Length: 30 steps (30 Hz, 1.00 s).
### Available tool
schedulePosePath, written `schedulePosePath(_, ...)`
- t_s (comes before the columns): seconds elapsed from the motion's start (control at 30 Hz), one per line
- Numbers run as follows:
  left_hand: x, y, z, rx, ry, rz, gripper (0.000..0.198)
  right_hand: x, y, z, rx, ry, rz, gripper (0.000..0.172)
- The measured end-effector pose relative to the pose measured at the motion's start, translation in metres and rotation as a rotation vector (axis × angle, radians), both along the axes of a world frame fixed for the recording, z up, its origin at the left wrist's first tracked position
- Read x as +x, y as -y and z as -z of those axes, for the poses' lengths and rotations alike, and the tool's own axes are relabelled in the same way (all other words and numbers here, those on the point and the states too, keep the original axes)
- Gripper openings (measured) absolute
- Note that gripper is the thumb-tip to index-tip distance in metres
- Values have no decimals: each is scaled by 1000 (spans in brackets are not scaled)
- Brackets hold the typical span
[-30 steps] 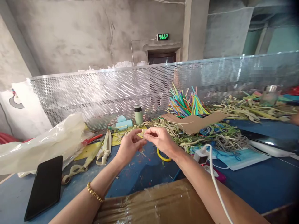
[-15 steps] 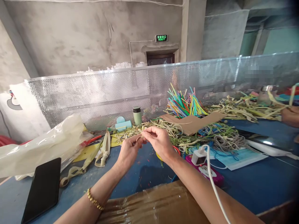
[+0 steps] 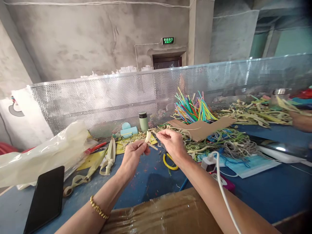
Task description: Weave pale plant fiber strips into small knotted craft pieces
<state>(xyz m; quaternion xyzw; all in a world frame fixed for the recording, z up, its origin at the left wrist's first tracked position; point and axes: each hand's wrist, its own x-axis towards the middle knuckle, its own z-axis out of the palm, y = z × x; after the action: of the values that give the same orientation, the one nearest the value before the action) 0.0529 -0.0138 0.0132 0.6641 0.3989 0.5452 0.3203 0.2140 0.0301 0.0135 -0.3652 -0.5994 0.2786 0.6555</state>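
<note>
Left hand [image 3: 133, 156]: grip pinched on a pale fibre piece [image 3: 148, 136], upper end near upright, above the blue surface [image 3: 136, 190]. Right hand [image 3: 173, 145] — just right of that piece, apart — pinches what appears a thin strand [image 3: 154, 132].

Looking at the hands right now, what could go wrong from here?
The left hand pinches a pale strip by one end, so it might slip or split. If dropped, it could be hard to pick out among the similar pale scraps beyond. The white cable crosses in front of the right forearm and could snag; whether they touch is unclear.
</note>
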Motion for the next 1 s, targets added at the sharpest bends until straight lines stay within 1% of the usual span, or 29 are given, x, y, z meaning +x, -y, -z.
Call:
schedulePosePath(0.07,1,0,1,2,19,5,31,-2,1,2,-9,53,-23,16)
schedulePosePath(0.17,1,-1,3,-14,48,14,29,-6,8,2,1,125,-100,13)
schedulePosePath(0.27,1,-2,4,-36,70,8,29,-9,14,1,43,160,-148,13)
schedulePosePath(0.37,1,-2,4,-38,84,15,30,-9,14,1,105,200,-159,13)
schedulePosePath(0.5,2,0,2,-20,20,51,28,-8,13,1,185,261,-145,11)
schedulePosePath(0.6,2,0,1,1,-37,59,26,-7,15,-1,217,321,-100,13)
schedulePosePath(0.77,2,0,2,-18,-33,68,22,-5,19,-3,265,400,-50,11)
schedulePosePath(0.87,2,-1,3,-11,3,95,17,-6,21,-4,257,378,-69,10)
schedulePosePath(1.0,3,0,2,4,11,86,16,-8,22,-5,163,316,-138,7)
